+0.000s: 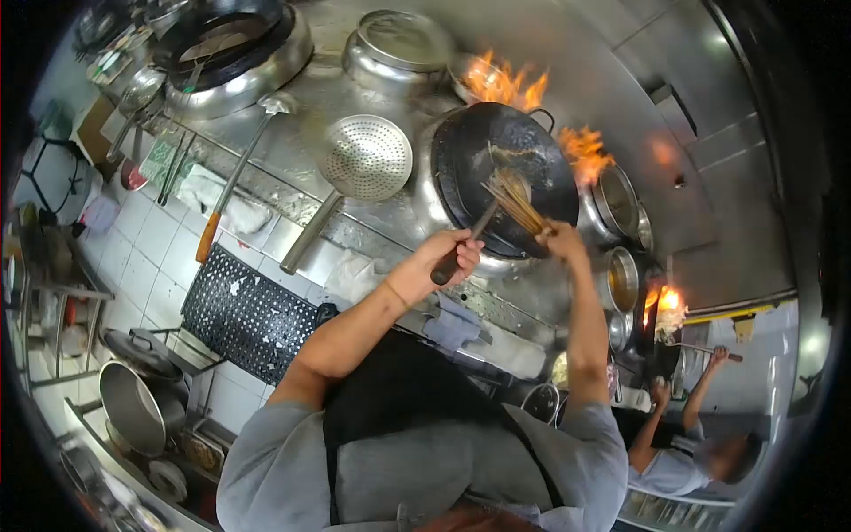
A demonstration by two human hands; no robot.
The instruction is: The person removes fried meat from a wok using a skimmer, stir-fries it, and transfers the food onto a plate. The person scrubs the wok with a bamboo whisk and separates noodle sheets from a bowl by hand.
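My left hand (456, 254) is wrapped round the dark wooden handle (445, 269) of a utensil whose metal shaft reaches into the black wok (554, 168). In my right hand (560, 241) is a bundled bamboo brush (514, 202), its bristle end inside the wok beside the utensil's head. The wok sits tilted on a round steel burner ring (427, 182), with a loop handle at its far rim. Flames (503, 82) rise behind and to the right of it. What lies under the brush is hard to make out.
A perforated ladle (365, 158) rests left of the wok. Further left are an orange-handled utensil (206, 232) and another large wok (222, 44). A lidded pot (403, 44) stands behind. At right, a person (678, 461) works at another flaming wok. Metal pots (616, 202) stand between.
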